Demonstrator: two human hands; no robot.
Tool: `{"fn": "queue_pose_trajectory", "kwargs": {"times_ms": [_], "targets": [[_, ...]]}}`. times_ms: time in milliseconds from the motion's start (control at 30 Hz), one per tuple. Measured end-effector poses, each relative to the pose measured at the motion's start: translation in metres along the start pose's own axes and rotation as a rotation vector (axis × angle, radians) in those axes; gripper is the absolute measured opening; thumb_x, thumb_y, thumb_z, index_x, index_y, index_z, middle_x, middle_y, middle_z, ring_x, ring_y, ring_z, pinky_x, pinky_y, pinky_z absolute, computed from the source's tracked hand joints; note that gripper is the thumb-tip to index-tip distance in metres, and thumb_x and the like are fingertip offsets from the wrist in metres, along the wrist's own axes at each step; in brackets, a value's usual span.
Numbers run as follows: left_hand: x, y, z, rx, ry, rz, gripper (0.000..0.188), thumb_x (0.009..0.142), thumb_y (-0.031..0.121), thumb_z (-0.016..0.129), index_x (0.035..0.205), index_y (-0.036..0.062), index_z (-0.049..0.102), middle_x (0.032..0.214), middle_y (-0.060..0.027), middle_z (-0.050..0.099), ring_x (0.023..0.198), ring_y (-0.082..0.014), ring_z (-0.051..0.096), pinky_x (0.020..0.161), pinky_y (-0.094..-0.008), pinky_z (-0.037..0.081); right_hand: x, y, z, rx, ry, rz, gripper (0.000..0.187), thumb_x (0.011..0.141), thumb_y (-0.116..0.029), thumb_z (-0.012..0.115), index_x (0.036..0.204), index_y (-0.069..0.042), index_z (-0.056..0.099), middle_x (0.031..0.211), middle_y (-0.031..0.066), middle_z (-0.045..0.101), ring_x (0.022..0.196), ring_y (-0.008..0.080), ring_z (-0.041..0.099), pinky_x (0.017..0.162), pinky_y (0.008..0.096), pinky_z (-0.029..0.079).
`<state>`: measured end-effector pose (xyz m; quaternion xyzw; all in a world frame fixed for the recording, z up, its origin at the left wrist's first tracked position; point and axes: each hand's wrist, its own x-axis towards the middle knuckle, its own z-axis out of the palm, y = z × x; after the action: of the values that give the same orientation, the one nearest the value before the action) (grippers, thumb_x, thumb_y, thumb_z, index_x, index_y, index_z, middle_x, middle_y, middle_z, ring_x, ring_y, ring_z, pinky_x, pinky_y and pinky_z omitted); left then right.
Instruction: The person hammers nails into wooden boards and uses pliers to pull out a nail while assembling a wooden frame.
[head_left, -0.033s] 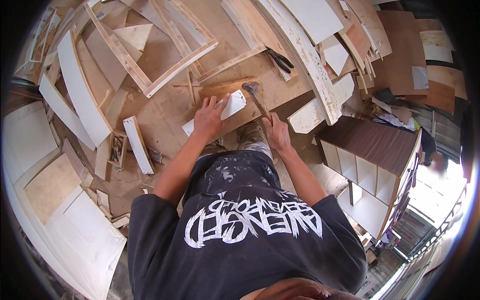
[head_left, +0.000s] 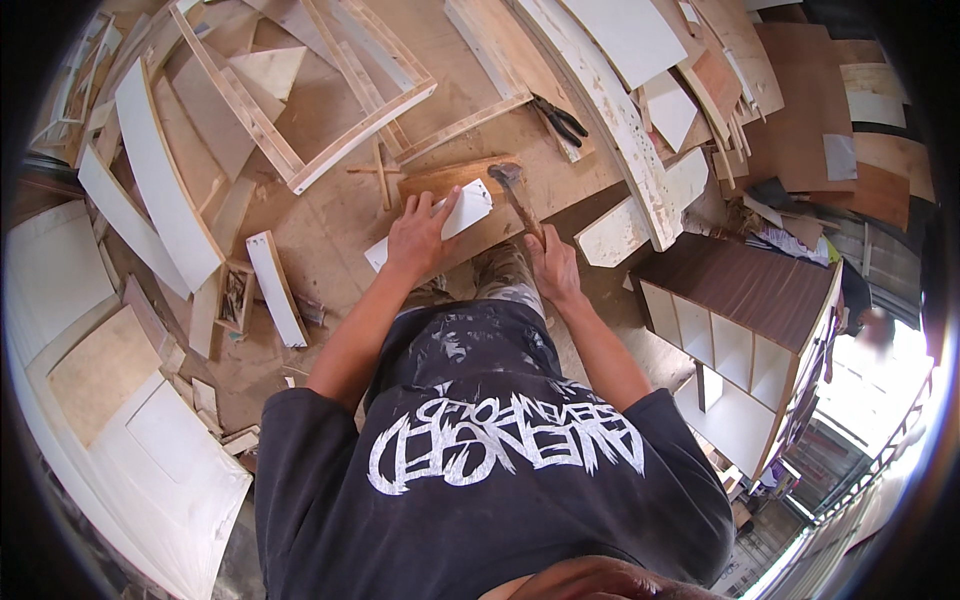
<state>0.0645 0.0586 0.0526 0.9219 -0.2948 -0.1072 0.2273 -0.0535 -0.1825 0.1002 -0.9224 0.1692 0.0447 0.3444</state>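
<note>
Workshop's cluttered w/ wood panels & offcuts; brown table point(head_left: 575, 187) sits under the work. L hand point(head_left: 418, 238): grip closed across a white strip point(head_left: 467, 210), fingers toward far edge, thumb on near side. Strip's in front of the person's legs point(head_left: 507, 272), slanting up to the R, w/ a brown wood block point(head_left: 447, 177) right along its far side; can't tell if strip rests on it. R hand point(head_left: 553, 265): grip wrapped round the handle of a hammer point(head_left: 508, 178), head up by strip's R end; can't tell if they touch.

Beyond block: a light wood frame point(head_left: 365, 139), up & to the L. Black-handled pliers point(head_left: 566, 122) lie farther back, R of frame, nr a wood board. White-faced plank point(head_left: 277, 291) stands apart, L of L arm. Dark-topped cabinet point(head_left: 735, 287) w/ pale compartments is off R, well apart from R hand.
</note>
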Motion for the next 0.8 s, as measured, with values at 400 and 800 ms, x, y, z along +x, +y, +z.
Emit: {"fn": "queue_pose_trajectory", "kwargs": {"times_ms": [400, 800], "targets": [[-0.001, 0.001, -0.021, -0.099, 0.077, -0.038, 0.086, 0.082, 0.04, 0.084, 0.158, 0.0244, 0.047, 0.122, -0.0145, 0.057, 0.111, -0.0385, 0.061, 0.092, -0.0483, 0.055, 0.026, 0.022, -0.003, 0.023, 0.056, 0.124, 0.037, 0.105, -0.039, 0.058, 0.116, -0.003, 0.061, 0.089, 0.03, 0.07, 0.088, 0.0527, 0.067, 0.076, 0.0575, 0.05], [0.004, 0.01, -0.005, -0.106, 0.042, -0.133, 0.088, 0.075, 0.038, 0.089, 0.154, 0.0221, 0.054, 0.122, -0.0124, 0.058, 0.113, -0.0358, 0.06, 0.093, -0.0482, 0.055, 0.055, 0.029, -0.038, 0.044, -0.14, 0.042, 0.039, 0.104, -0.039, 0.06, 0.125, -0.006, 0.061, 0.093, 0.0297, 0.07, 0.094, 0.0516, 0.067, 0.079, 0.0569, 0.051]]}}
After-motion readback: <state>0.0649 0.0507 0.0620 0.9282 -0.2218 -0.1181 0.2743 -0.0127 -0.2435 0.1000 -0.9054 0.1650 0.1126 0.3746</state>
